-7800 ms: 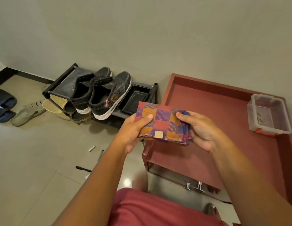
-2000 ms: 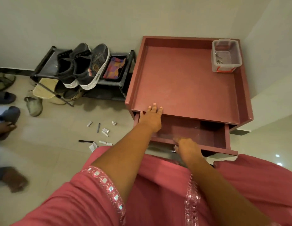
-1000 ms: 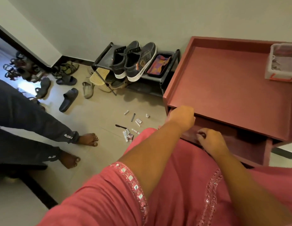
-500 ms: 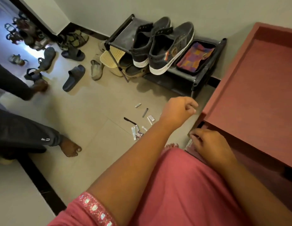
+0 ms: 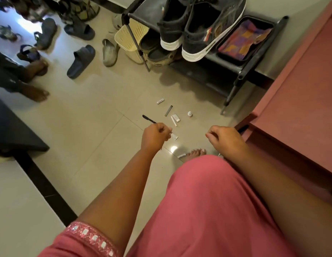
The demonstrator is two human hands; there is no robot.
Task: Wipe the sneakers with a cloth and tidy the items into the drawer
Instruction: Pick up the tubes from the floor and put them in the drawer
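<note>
The pair of dark sneakers (image 5: 196, 28) with white soles stands on the top of a black shoe rack (image 5: 241, 71) at the far side. Just right of them, the folded checked cloth (image 5: 244, 38) lies in a black tray (image 5: 224, 58) on the same rack. Small items (image 5: 172, 115) lie scattered on the tiled floor (image 5: 91, 127) in front of the rack: white tubes, a grey stick, a small bottle and a black pen (image 5: 149, 119). The left hand (image 5: 155, 137) hangs over them, its grip curled, apparently pinching a small white tube (image 5: 174, 136); contact is not fully clear. The right hand (image 5: 225, 139) hovers near the red desk (image 5: 295, 101) at right, fingers loosely curled, holding nothing. The drawer (image 5: 283, 164) sits below the desk top, mostly hidden. Sandals (image 5: 81, 61) lie at far left.
</note>
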